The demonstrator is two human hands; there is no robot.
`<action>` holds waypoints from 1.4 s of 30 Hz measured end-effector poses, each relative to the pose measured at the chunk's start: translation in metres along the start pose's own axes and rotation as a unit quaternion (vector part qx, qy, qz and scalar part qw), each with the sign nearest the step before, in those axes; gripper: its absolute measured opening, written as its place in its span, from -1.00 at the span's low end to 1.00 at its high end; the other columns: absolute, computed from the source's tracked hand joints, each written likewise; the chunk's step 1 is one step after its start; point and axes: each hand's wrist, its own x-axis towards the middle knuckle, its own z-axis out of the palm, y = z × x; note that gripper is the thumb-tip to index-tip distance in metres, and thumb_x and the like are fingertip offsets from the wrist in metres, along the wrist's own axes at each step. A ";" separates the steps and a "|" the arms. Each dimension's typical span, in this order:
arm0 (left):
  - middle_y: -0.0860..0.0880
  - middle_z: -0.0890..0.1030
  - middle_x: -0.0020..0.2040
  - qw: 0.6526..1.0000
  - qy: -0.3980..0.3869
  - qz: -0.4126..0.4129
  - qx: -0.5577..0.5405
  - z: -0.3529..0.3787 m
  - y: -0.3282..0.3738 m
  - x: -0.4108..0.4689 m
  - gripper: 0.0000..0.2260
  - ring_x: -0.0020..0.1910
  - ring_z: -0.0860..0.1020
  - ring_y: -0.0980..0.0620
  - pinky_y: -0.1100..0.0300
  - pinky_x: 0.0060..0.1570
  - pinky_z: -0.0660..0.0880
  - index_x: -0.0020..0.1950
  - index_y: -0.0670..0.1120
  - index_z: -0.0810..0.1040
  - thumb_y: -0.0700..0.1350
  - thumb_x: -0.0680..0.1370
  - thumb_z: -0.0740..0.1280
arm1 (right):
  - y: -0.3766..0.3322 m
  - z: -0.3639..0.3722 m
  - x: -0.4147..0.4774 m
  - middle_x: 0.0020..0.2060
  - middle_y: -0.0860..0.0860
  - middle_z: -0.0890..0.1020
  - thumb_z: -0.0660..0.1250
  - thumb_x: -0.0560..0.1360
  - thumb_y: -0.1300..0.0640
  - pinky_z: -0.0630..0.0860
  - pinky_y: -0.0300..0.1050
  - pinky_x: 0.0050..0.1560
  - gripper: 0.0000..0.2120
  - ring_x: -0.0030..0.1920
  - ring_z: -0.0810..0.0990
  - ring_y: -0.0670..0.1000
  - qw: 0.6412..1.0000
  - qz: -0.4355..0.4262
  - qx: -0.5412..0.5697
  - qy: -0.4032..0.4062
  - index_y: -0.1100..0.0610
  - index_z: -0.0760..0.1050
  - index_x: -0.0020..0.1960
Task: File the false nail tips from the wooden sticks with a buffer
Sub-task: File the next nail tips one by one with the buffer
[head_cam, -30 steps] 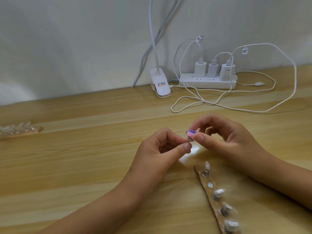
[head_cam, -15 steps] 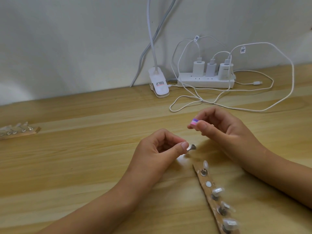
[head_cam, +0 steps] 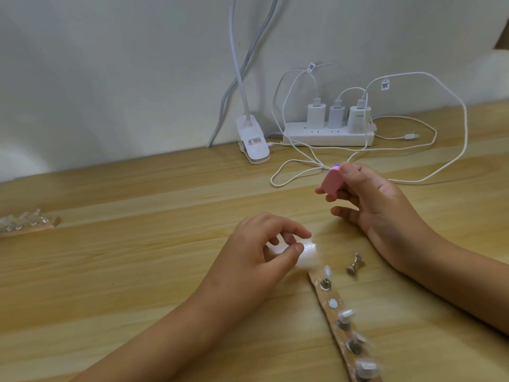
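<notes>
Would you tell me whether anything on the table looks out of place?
Yes: one small metal nail stand lies tipped on its side on the table, apart from the wooden stick, whose second spot shows only a white disc.

The left forearm comes in from the near left edge. The left hand [head_cam: 259, 252] is turned palm down, its fingers [head_cam: 298, 233] loosely curled, the thumb tip close to the index tip, and it holds nothing. The right forearm comes in from the near right edge. The right hand [head_cam: 380, 205] is farther away, and its fingers [head_cam: 347, 171] pinch a pink buffer [head_cam: 329, 181].
</notes>
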 end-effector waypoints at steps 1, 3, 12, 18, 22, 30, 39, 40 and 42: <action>0.21 0.56 -0.09 0.999 -0.015 0.025 0.014 0.001 0.003 0.000 -0.81 0.01 0.46 0.16 0.41 -0.08 0.37 0.02 0.18 0.62 -0.14 0.55 0.37 | 0.000 0.000 0.000 -0.12 -0.01 0.72 0.35 0.36 -0.25 0.48 -0.17 -0.12 -0.65 -0.15 0.59 -0.13 1.000 0.000 0.003 0.000 0.00 0.52 -0.05; 0.20 0.57 -0.03 0.995 -0.050 0.075 0.032 0.003 0.010 0.002 -0.82 0.11 0.44 0.15 0.41 0.06 0.32 0.09 0.14 0.61 -0.13 0.59 0.32 | 0.000 0.001 -0.001 -0.13 0.00 0.71 0.32 0.34 -0.23 0.48 -0.17 -0.13 -0.66 -0.16 0.58 -0.13 1.000 -0.002 0.008 -0.003 0.00 0.52 -0.05; 0.16 0.64 -0.17 0.975 -0.174 -0.084 0.111 0.007 0.039 0.029 -0.76 -0.18 0.55 0.26 0.24 -0.14 0.50 -0.11 0.09 0.61 0.21 0.53 0.26 | -0.002 -0.009 0.009 -0.14 0.01 0.71 0.26 0.56 -0.15 0.51 -0.21 -0.19 -0.74 -0.23 0.57 -0.14 0.993 0.043 0.092 0.065 0.02 0.54 0.01; 0.08 0.62 -0.17 0.920 -0.293 -0.063 0.253 0.028 0.061 0.054 -0.70 -0.17 0.54 0.13 0.13 -0.10 0.51 -0.12 0.03 0.59 0.26 0.46 0.35 | -0.003 -0.019 0.018 -0.25 0.01 0.68 0.25 0.59 -0.12 0.54 -0.27 -0.33 -0.67 -0.35 0.56 -0.14 0.961 0.100 0.232 0.116 0.13 0.51 0.14; 0.06 0.59 -0.18 0.915 -0.290 -0.044 0.278 0.033 0.060 0.067 -0.79 -0.19 0.50 0.08 0.15 -0.14 0.49 -0.08 0.00 0.59 0.13 0.48 0.39 | -0.002 -0.020 0.020 -0.24 0.02 0.69 0.26 0.59 -0.13 0.54 -0.27 -0.31 -0.69 -0.37 0.56 -0.14 0.960 0.109 0.232 0.110 0.11 0.52 0.08; 0.12 0.57 -0.20 0.936 -0.267 -0.029 0.229 0.038 0.054 0.076 -0.92 -0.15 0.53 0.11 0.17 -0.13 0.50 -0.01 0.10 0.55 -0.04 0.51 0.35 | 0.000 -0.022 0.023 -0.22 0.04 0.69 0.27 0.58 -0.12 0.53 -0.25 -0.30 -0.70 -0.33 0.55 -0.11 0.958 0.108 0.240 0.110 0.12 0.53 0.06; -0.02 0.70 -0.18 0.977 -0.014 -0.111 -0.180 -0.007 0.008 0.026 -0.86 -0.23 0.62 0.11 0.24 -0.20 0.57 -0.19 0.00 0.63 -0.23 0.47 0.46 | -0.002 -0.012 0.012 0.05 0.04 0.71 0.40 0.41 -0.15 0.50 -0.16 -0.01 -0.64 0.00 0.64 -0.07 0.994 0.052 0.101 0.007 0.05 0.55 0.09; -0.03 0.70 -0.21 0.965 0.014 -0.128 -0.226 -0.006 0.004 0.018 -0.86 -0.24 0.62 0.11 0.28 -0.24 0.55 -0.20 -0.01 0.64 -0.25 0.46 0.46 | -0.003 -0.008 0.009 0.07 0.04 0.71 0.48 0.35 -0.16 0.49 -0.15 0.01 -0.57 0.05 0.64 -0.06 0.997 0.038 0.069 -0.015 0.04 0.55 0.12; -0.02 0.69 -0.22 0.955 0.058 -0.143 -0.254 0.001 0.001 0.009 -0.84 -0.23 0.62 0.11 0.29 -0.22 0.54 -0.21 0.02 0.65 -0.25 0.45 0.47 | -0.004 -0.007 0.001 0.08 0.02 0.71 0.53 0.31 -0.15 0.52 -0.16 0.03 -0.52 0.11 0.65 -0.05 0.999 0.009 0.017 -0.048 0.03 0.55 0.14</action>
